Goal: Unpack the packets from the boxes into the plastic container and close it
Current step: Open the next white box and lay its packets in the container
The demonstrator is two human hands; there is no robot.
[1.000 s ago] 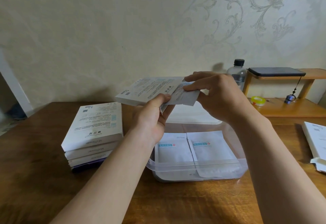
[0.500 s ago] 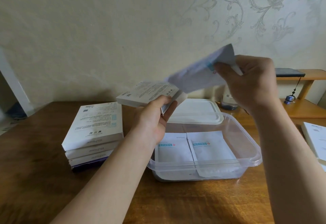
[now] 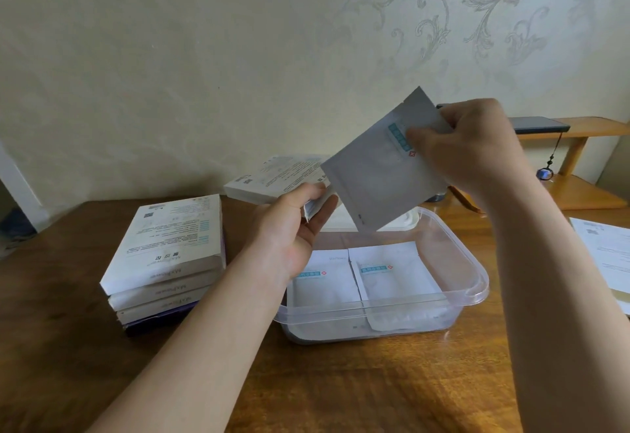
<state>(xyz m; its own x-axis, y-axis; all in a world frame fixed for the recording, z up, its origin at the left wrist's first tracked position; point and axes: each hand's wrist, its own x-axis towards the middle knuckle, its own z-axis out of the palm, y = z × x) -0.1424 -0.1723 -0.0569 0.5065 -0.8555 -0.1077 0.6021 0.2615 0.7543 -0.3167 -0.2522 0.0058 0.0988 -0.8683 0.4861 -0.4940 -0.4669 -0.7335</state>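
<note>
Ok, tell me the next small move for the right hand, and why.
Probably lower the packet into the plastic container and let go. The right hand pinches it by one corner, tilted, above the far edge of the open container, where two packets already lie flat. The left hand holds the box beside it.

- Lid (image 3: 407, 220), far side of counter: mostly behind held packet (image 3: 381, 173) and left grip (image 3: 293, 231).
- Held box (image 3: 272, 177): right end covered by the same two.
- Dark flat device (image 3: 538, 124), shelf (image 3: 586, 126): left end behind right grip (image 3: 477, 149).
- White box (image 3: 603, 255), right: cut by frame edge.
- Box print: too small to read.
</note>
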